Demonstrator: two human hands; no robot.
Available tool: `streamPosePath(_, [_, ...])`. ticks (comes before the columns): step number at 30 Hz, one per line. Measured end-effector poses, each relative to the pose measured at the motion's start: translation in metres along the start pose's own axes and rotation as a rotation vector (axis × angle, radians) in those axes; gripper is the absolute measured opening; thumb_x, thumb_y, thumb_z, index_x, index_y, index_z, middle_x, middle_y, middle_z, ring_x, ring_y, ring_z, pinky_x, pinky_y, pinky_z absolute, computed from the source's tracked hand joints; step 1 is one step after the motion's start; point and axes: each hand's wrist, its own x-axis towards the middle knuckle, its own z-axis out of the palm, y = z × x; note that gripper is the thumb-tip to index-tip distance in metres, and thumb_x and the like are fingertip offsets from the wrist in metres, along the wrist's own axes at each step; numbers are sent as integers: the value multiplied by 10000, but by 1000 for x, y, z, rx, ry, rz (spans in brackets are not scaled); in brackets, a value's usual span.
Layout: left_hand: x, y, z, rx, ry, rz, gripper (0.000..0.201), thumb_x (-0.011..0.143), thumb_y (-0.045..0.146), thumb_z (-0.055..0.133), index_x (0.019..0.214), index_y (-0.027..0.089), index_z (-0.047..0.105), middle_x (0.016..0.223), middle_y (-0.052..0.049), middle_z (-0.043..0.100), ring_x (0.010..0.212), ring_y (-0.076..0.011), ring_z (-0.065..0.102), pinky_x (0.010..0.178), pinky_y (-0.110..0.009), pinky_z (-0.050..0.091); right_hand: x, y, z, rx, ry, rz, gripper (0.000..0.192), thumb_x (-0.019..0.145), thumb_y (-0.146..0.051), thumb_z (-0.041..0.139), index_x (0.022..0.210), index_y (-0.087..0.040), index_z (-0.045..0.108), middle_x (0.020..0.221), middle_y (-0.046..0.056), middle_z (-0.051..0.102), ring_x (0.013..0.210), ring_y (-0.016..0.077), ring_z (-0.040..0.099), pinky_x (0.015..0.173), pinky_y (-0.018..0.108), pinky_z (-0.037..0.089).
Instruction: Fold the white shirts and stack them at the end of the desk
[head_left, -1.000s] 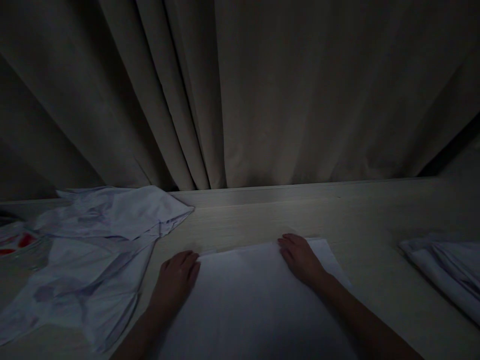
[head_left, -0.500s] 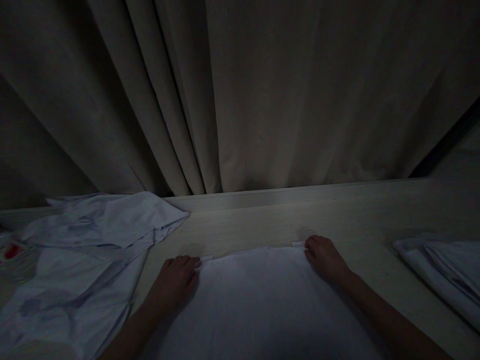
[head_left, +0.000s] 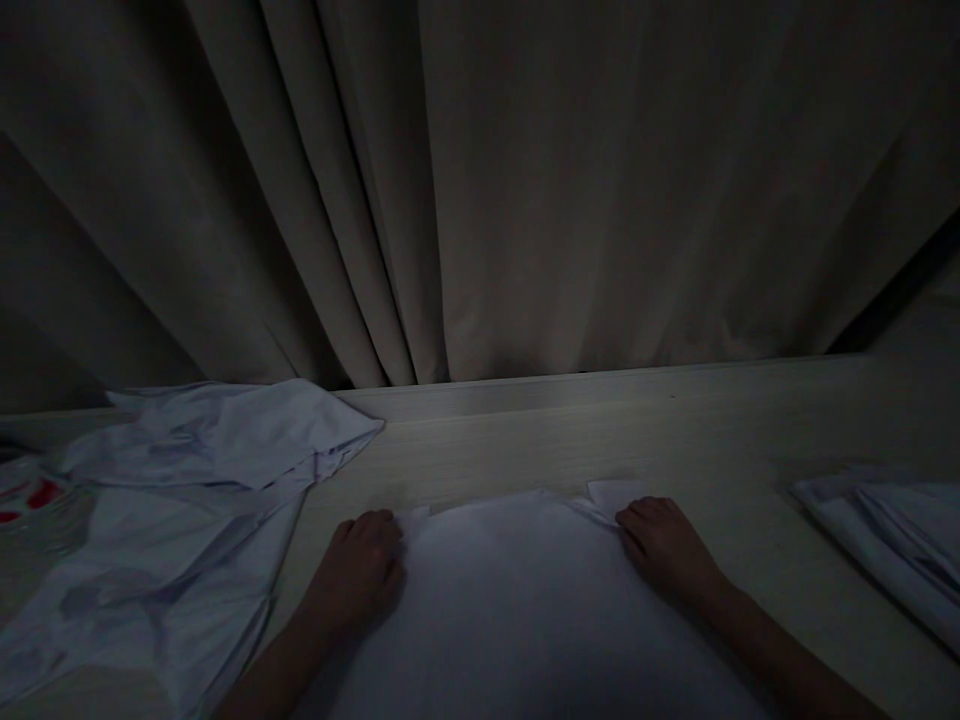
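Note:
A white cloth garment [head_left: 517, 600] lies spread on the pale surface in front of me, its lower part cut off by the bottom of the view. At its far left corner my left hand [head_left: 367, 560] is closed, fingers gripping the edge. My right hand [head_left: 664, 545] pinches the far right corner, where a small flap of fabric sticks out beyond the fingers. Between the hands the far edge bulges slightly upward and is creased near the right. The kind of garment is hard to tell in the dim light.
Crumpled white garments [head_left: 187, 540] lie at the left, beside a clear container with red marks [head_left: 41, 505]. A folded white stack [head_left: 892, 530] sits at the right. Behind the pale wooden surface [head_left: 480, 440] hangs a brown curtain [head_left: 525, 200].
My right hand has moved slightly right and toward me, and the flap at that corner shows larger. The left hand stays on its corner. The view has shifted a little.

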Motion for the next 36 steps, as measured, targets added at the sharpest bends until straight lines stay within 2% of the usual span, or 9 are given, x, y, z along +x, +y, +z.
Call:
streamPosePath(2, [6, 2, -3, -3, -6, -18, 379, 761, 217, 408, 1073, 126, 603, 1164, -163, 612, 1130, -292, 515, 971, -457, 336, 0, 1, -1, -10, -5, 53, 183, 855, -209, 456, 903, -193, 631, 855, 63, 646, 845, 222, 552, 804, 361, 336])
streamPosePath(5, [14, 3, -4, -15, -36, -65, 437, 775, 196, 369, 1161, 122, 559, 1067, -152, 657, 1026, -287, 573, 913, -464, 375, 8, 5, -5, -14, -25, 101, 203, 850, -195, 435, 923, -184, 624, 848, 65, 655, 827, 222, 565, 787, 357, 343])
streamPosePath(10, [17, -4, 3, -4, -38, -21, 340, 761, 181, 379, 982, 161, 636, 1054, -131, 641, 1029, -283, 564, 879, -450, 389, 25, 13, -9, 38, -54, 78, 222, 821, -155, 432, 935, -171, 622, 890, 74, 654, 849, 215, 564, 806, 340, 360])
streamPosePath(15, [11, -6, 3, -21, -27, -28, 331, 763, 183, 389, 1018, 142, 596, 1033, -129, 648, 1004, -272, 570, 895, -456, 377, 29, 11, 0, 77, -62, 46, 239, 841, -183, 435, 1002, -157, 610, 967, 97, 634, 898, 211, 554, 810, 327, 371])
streamPosePath(20, [-5, -6, -5, -52, 44, 21, 362, 835, 330, 419, 1123, 195, 593, 1012, -104, 642, 970, -252, 570, 897, -445, 384, 16, 0, -1, 29, -62, -19, 199, 887, -253, 419, 891, -186, 606, 874, 69, 620, 840, 209, 531, 797, 341, 351])
streamPosePath(24, [-23, -6, -7, -112, 75, 65, 363, 897, 358, 327, 987, 217, 649, 883, -81, 630, 834, -208, 583, 786, -381, 436, -5, -5, -7, 24, -60, -66, 206, 894, -237, 395, 833, -195, 587, 820, 57, 607, 798, 201, 515, 775, 342, 340])
streamPosePath(27, [-38, -6, -4, -144, 51, 81, 344, 906, 312, 320, 946, 231, 651, 915, -70, 647, 831, -202, 587, 781, -383, 446, -21, -4, -8, 55, -76, -76, 186, 882, -227, 413, 835, -197, 590, 825, 56, 611, 802, 201, 522, 783, 346, 352])
streamPosePath(32, [-59, -11, 9, -199, 22, 71, 316, 902, 257, 336, 1044, 262, 619, 1032, -43, 683, 922, -200, 602, 862, -386, 447, -38, -1, -5, 97, -45, -73, 250, 863, -195, 430, 1040, -186, 608, 920, 80, 642, 879, 215, 551, 853, 371, 376])
streamPosePath(36, [-57, -13, 12, -163, 43, 94, 345, 849, 182, 380, 1091, 268, 611, 1055, -44, 692, 953, -212, 610, 872, -388, 441, -35, -2, -5, 107, -12, -63, 319, 875, -238, 444, 1154, -173, 584, 918, 90, 656, 879, 219, 566, 864, 382, 392])
